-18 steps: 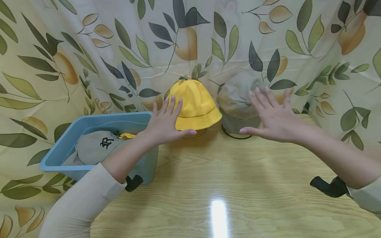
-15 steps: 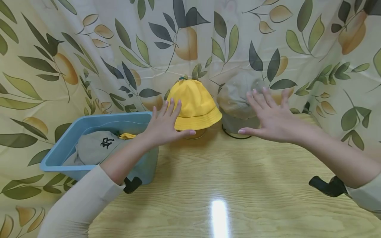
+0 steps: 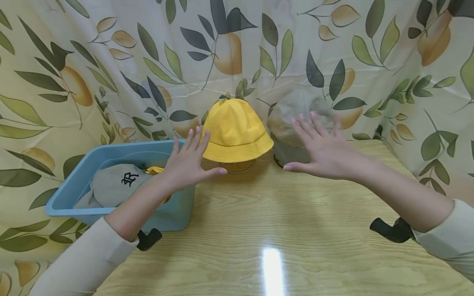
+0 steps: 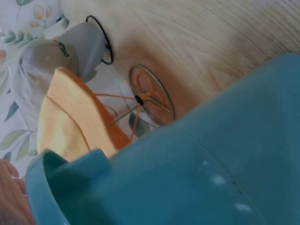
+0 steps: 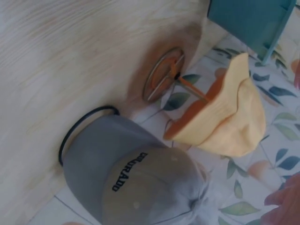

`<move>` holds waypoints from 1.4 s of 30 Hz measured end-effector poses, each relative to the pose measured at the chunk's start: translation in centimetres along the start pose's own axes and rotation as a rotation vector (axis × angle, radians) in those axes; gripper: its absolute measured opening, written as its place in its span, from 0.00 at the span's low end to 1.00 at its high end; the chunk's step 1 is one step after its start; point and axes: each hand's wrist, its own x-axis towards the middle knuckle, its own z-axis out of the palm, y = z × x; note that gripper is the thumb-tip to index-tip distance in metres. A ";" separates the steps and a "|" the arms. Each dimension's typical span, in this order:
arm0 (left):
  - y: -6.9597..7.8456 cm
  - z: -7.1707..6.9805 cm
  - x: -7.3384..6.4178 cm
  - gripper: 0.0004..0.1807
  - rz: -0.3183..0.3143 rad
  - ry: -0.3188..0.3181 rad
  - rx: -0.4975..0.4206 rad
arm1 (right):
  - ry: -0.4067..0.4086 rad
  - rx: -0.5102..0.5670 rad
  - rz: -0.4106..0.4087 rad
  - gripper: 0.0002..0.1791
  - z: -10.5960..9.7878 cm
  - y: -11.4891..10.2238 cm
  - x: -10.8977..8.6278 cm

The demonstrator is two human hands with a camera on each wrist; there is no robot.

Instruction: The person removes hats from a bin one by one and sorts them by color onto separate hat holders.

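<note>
Standing near the centre of the frame: one hat [image 3: 235, 127], yellow, brim downward, carried on a wire stand [image 4: 139, 100] whose round base is set on the table [image 3: 222, 246].

Just right of it: one cap [image 3: 286, 115], grey, peak pointed down, a black ring [image 5: 75, 124] seen at the peak's edge. Dark lettering [image 5: 129, 171] is shown on its front in the right wrist view, lower middle.

Left hand [image 3: 187, 164]: released, fingers spread, thumb pointed toward the right of the frame. It is seen left of the hat, across the bin's right end; whether either is touched cannot be told.

Right hand [image 3: 326, 154]: likewise released, fingers fanned, seen in front of the cap's right part, which is partly covered; contact cannot be told.

Bin [image 3: 181, 218]: blue, placed at left of the frame. Held inside: a second cap [image 3: 109, 185], grey, marked with a black emblem [image 3: 129, 179], and a yellow cloth [image 3: 153, 169] beside it, partly hidden by the left arm.

Sleeves [image 3: 81, 259]: pale, one at each lower corner. Curtain [image 3: 111, 70]: patterned with leaves and fruit, hung across the upper frame.
</note>
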 end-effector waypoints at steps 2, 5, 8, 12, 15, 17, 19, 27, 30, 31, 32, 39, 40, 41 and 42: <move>-0.3 0.0 -0.3 0.58 0.001 0.006 0.012 | 0.002 -0.006 -0.007 0.56 0.0 -0.2 0.1; -0.7 -0.1 -0.9 0.58 0.001 0.013 0.028 | 0.005 -0.009 -0.019 0.56 0.0 -0.7 0.4; -1.2 -0.3 -1.5 0.58 -0.004 0.011 0.025 | 0.001 0.005 -0.028 0.56 0.1 -1.2 0.6; -1.8 -0.8 -2.5 0.57 -0.016 0.015 0.026 | 0.003 0.024 -0.036 0.56 0.3 -1.9 0.9; -2.5 -1.1 -3.2 0.56 -0.027 0.023 0.028 | 0.007 0.036 -0.053 0.56 0.3 -2.5 1.2; -2.9 -1.3 -3.7 0.56 -0.030 0.026 0.029 | 0.010 0.041 -0.067 0.56 0.3 -2.9 1.4; -3.3 -1.4 -4.1 0.56 -0.033 0.027 0.024 | 0.016 0.045 -0.080 0.56 0.3 -3.2 1.6; -5.0 -1.7 -5.8 0.57 -0.061 0.026 -0.006 | 0.037 0.041 -0.114 0.56 0.6 -4.8 2.6; -5.6 -1.9 -6.5 0.56 -0.071 0.028 -0.031 | 0.042 0.051 -0.126 0.57 0.7 -5.7 3.0; -5.8 -1.9 -6.7 0.56 -0.073 0.034 -0.033 | 0.044 0.053 -0.129 0.57 0.8 -6.0 3.1; -6.0 -1.9 -6.9 0.56 -0.075 0.036 -0.034 | 0.043 0.058 -0.132 0.57 0.8 -6.2 3.3; -7.3 -2.2 -8.2 0.55 -0.092 0.038 -0.045 | 0.053 0.065 -0.168 0.57 0.8 -7.9 4.0; -7.5 -2.2 -8.4 0.56 -0.092 0.042 -0.038 | 0.054 0.060 -0.173 0.57 0.7 -8.1 4.1; -7.8 -2.3 -8.7 0.56 -0.091 0.049 -0.023 | 0.055 0.061 -0.177 0.57 0.7 -8.3 4.2; -8.1 -2.3 -8.9 0.56 -0.089 0.056 -0.007 | 0.056 0.060 -0.181 0.57 0.7 -8.5 4.3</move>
